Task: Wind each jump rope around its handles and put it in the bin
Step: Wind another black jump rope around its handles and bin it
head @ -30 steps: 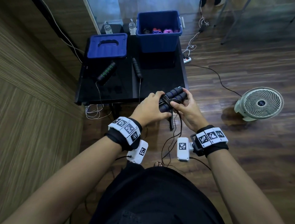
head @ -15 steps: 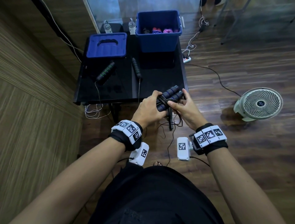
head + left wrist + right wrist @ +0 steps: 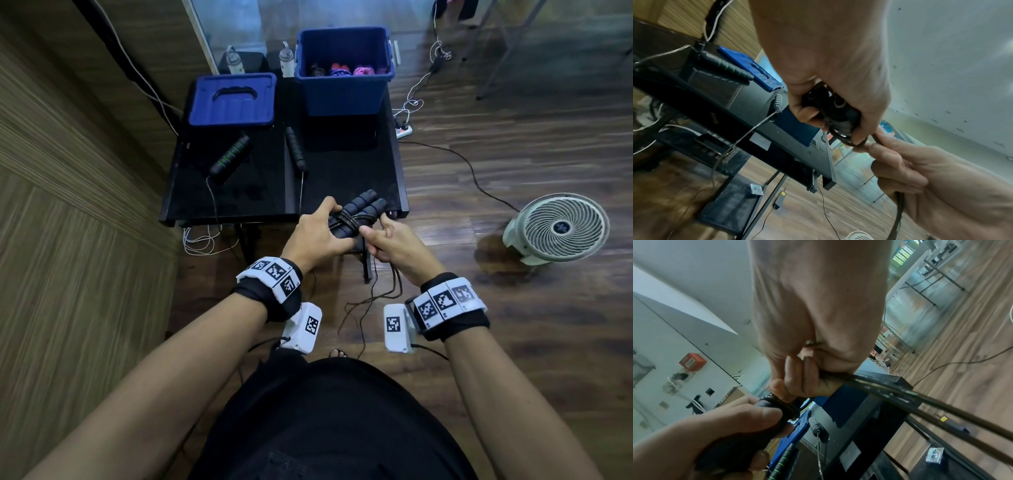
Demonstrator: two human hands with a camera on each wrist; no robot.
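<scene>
From the head view, the left hand [image 3: 313, 236] is clenched round the near ends of the paired handles [image 3: 356, 214], which are held above the near right edge of the tabletop [image 3: 260, 192]; their long axis runs up and away to the right, toward the bin [image 3: 344, 92] at the far end. A few turns of rope [image 3: 346, 221] cross the handles at mid-length, just beyond the left fingers. The right hand [image 3: 394, 245] sits just right of the bundle and below it, grasping the loose rope, whose free length hangs toward the floor. So the next turn likely comes from the right hand, carried across the handles' axis while the left holds them steady. Two other handles [image 3: 231, 159] lie on the tabletop, their ropes trailing off the near edge, not yet wound. From the left wrist view, the left hand's [image 3: 830, 68] grip closes on the butt ends of the handles [image 3: 835, 112], and the rope [image 3: 874, 138] leaves the bundle straight into the right hand's [image 3: 910, 175] pinch, touching both. From the right wrist view, the right hand's [image 3: 809, 331] fingers [image 3: 797, 376] curl round several strands of rope [image 3: 900, 391], with the wrapped handles [image 3: 777, 404] just below them in the left hand [image 3: 729, 423].
</scene>
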